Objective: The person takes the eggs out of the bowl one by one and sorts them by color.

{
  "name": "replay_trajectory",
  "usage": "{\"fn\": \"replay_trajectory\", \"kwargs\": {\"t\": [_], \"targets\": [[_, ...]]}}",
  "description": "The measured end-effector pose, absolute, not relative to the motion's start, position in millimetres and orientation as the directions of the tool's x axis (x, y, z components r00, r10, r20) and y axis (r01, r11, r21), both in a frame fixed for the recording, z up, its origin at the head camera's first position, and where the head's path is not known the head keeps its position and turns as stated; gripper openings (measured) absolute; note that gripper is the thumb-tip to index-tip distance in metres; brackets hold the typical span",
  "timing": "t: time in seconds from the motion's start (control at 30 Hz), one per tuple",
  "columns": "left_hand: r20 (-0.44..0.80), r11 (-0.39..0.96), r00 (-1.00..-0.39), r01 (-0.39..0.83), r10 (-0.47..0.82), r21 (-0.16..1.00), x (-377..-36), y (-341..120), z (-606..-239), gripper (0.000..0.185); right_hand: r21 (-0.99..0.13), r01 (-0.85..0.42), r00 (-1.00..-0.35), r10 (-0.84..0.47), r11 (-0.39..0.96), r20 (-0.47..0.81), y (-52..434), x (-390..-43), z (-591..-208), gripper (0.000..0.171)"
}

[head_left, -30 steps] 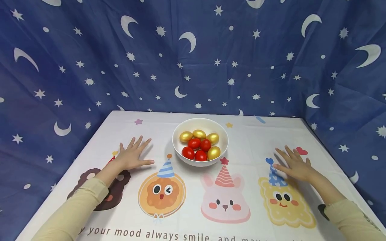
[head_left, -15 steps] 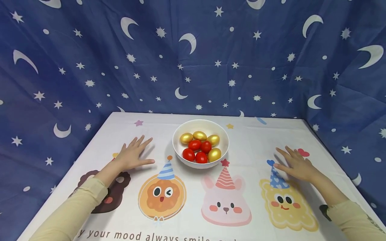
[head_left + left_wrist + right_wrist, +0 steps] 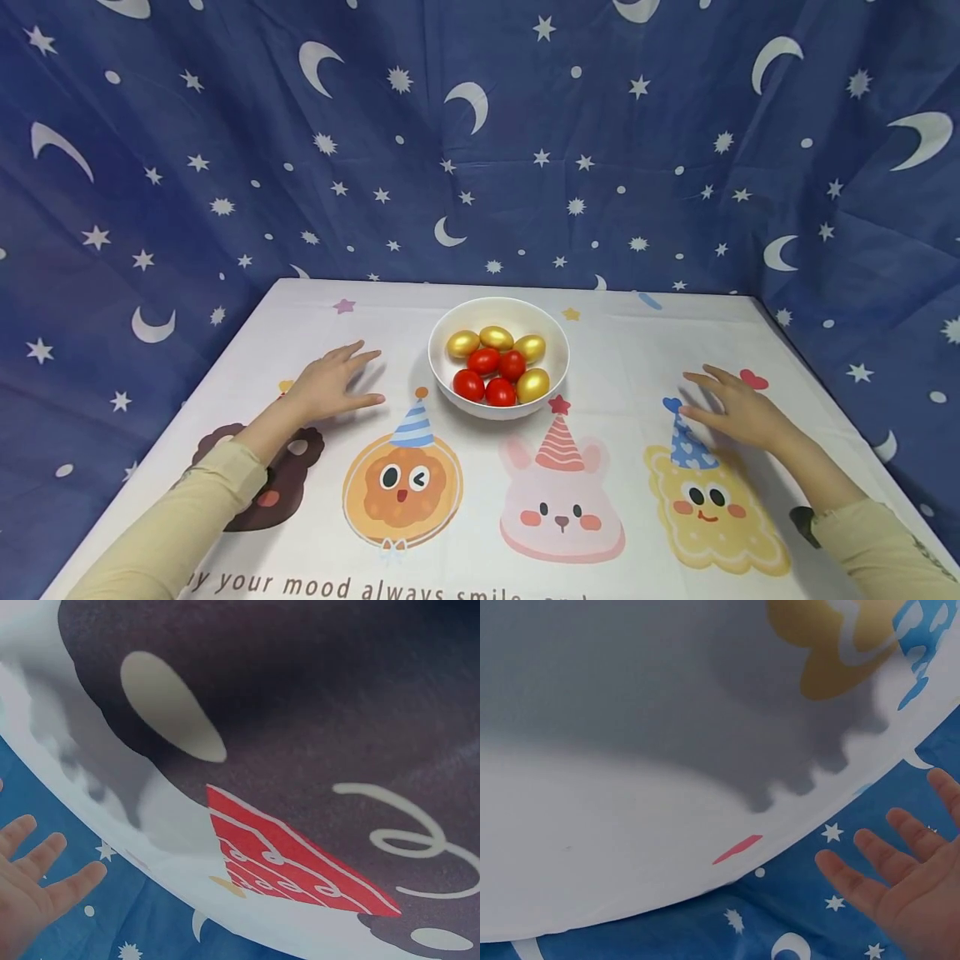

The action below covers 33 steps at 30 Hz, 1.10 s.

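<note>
A white bowl point(image 3: 442, 379) stands at the back middle of the table, holding several small egg-shaped pieces. Some are shiny gold, like the gold egg point(image 3: 533, 385) at the bowl's right side. Others are glossy red, like the red egg point(image 3: 468, 385) at the front left. To the left of the bowl is my left hand point(image 3: 330, 387), fingers spread and relaxed, holding nothing. My right hand point(image 3: 742, 408) hovers over the tablecloth at the right, near the blue party hat print, fingers loose and nothing in them. Both wrist views show the hands with empty palms above their shadows.
A white tablecloth point(image 3: 480, 492) printed with cartoon faces covers the table. Behind and at both sides hangs a dark blue curtain point(image 3: 525, 217) with moons and stars, right at the table's edges.
The fingers of both hands have drawn closer together and bent slightly down from a wider spread. The bowl and its contents have stayed put; the head view has shifted slightly.
</note>
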State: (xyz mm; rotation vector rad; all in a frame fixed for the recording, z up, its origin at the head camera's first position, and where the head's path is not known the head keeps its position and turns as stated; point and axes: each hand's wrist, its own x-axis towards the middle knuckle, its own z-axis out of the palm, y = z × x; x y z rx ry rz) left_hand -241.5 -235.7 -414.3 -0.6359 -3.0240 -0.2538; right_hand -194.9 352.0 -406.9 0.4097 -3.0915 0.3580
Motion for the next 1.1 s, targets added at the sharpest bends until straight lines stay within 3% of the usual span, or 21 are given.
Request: {"fn": "replay_trajectory", "kwargs": {"t": [0.2, 0.47, 0.73, 1.1], "targets": [[0.092, 0.893, -0.907, 0.422, 0.412, 0.155, -239.7, -232.8, -414.7, 0.067, -0.255, -0.278, -0.961, -0.270, 0.926, 0.066, 350.6, -196.8, -405.0, 0.060], [0.117, 0.875, -0.890, 0.455, 0.441, 0.162, -242.0, -231.0, -417.4, 0.043, -0.355, -0.220, -0.972, -0.236, 0.908, -0.002, 339.8, -199.2, -403.4, 0.052], [0.128, 0.884, -0.907, 0.420, 0.401, 0.205, -243.3, -228.7, -414.6, 0.035, -0.358, -0.237, -0.969, -0.246, 0.903, 0.022, 332.4, -202.4, -400.4, 0.045], [0.163, 0.889, -0.943, 0.327, 0.289, 0.320, -247.0, -224.1, -409.3, 0.031, -0.445, -0.183, -0.981, -0.193, 0.877, 0.022, 314.3, -200.8, -395.4, 0.043]]}}
